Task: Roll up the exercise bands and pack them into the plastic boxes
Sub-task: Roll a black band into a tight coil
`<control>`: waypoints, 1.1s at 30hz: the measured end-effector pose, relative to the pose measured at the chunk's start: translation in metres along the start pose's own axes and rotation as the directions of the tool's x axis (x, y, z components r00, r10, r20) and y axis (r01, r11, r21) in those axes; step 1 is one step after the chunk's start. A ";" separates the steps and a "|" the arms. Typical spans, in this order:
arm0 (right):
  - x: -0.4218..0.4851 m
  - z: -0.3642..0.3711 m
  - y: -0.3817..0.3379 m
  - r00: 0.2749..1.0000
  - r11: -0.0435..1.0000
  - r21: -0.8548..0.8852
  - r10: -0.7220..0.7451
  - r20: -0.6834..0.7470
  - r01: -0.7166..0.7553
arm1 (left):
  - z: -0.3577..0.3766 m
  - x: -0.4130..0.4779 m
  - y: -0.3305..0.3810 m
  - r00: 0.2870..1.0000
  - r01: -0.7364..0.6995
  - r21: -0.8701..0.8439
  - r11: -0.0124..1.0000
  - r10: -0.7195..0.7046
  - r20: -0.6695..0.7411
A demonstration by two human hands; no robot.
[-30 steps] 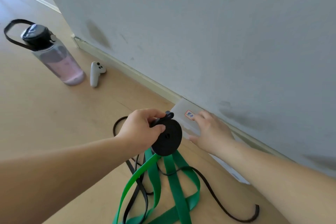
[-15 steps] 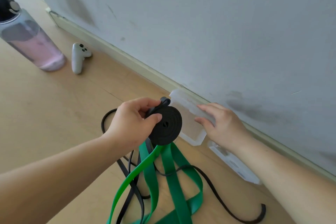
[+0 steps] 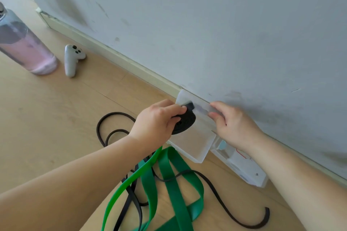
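My left hand (image 3: 157, 121) grips a rolled black band (image 3: 185, 123) and holds it over the open clear plastic box (image 3: 195, 143) that lies on the floor by the wall. My right hand (image 3: 231, 123) holds the box's far edge, fingers curled on the raised clear wall or lid. A loose green band (image 3: 172, 184) and loose thin black bands (image 3: 216, 187) lie tangled on the floor in front of the box. A second clear plastic box (image 3: 242, 167) sits right of the first, partly under my right wrist.
A grey wall (image 3: 206, 24) with a baseboard runs diagonally behind the boxes. A pink water bottle (image 3: 24, 47) and a white controller (image 3: 72, 60) stand on the wooden floor at the left.
My left hand has carried the rolled black band forward over the box. My right hand has shifted onto the box's far edge. The view has moved closer.
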State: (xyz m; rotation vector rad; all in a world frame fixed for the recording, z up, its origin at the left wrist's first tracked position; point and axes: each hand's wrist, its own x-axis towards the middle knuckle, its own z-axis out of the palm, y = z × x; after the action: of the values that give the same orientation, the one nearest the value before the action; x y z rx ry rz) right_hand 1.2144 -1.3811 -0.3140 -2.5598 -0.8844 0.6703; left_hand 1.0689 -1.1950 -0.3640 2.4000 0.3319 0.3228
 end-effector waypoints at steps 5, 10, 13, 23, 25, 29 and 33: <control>0.001 0.017 -0.013 0.971 0.975 -0.112 -0.204 -0.128 0.190 | 0.015 -0.003 -0.009 0.981 0.063 0.062 0.996 -0.073 0.179; 0.006 0.020 -0.038 0.874 0.986 -0.132 -0.153 -0.462 0.103 | 0.004 -0.026 -0.022 0.942 0.310 -0.061 0.949 -0.298 0.151; 0.001 0.032 -0.048 0.943 0.938 0.344 0.151 -0.298 -0.041 | -0.003 -0.034 -0.029 0.909 0.403 -0.111 0.908 -0.384 0.162; 0.025 0.072 -0.042 0.997 0.969 0.242 0.062 -0.037 -0.051 | 0.012 -0.001 -0.027 0.894 0.304 0.034 0.952 -0.297 0.335; 0.022 0.082 -0.038 1.000 0.985 0.169 0.025 0.013 -0.027 | 0.015 0.000 -0.027 0.910 0.221 0.099 0.970 -0.242 0.338; 0.028 0.084 -0.030 0.997 0.982 0.177 0.060 0.057 -0.069 | 0.020 -0.012 -0.026 0.952 0.097 0.219 0.971 -0.155 0.264; 0.031 0.089 -0.030 0.993 0.967 0.230 0.100 0.066 -0.112 | 0.019 -0.013 -0.028 0.962 0.089 0.314 0.945 -0.163 0.218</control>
State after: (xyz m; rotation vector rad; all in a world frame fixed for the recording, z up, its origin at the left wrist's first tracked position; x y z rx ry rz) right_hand 1.1742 -1.3238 -0.3840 -2.4000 -0.6454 0.8260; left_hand 1.0584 -1.1899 -0.3983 2.6649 0.4485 -0.0885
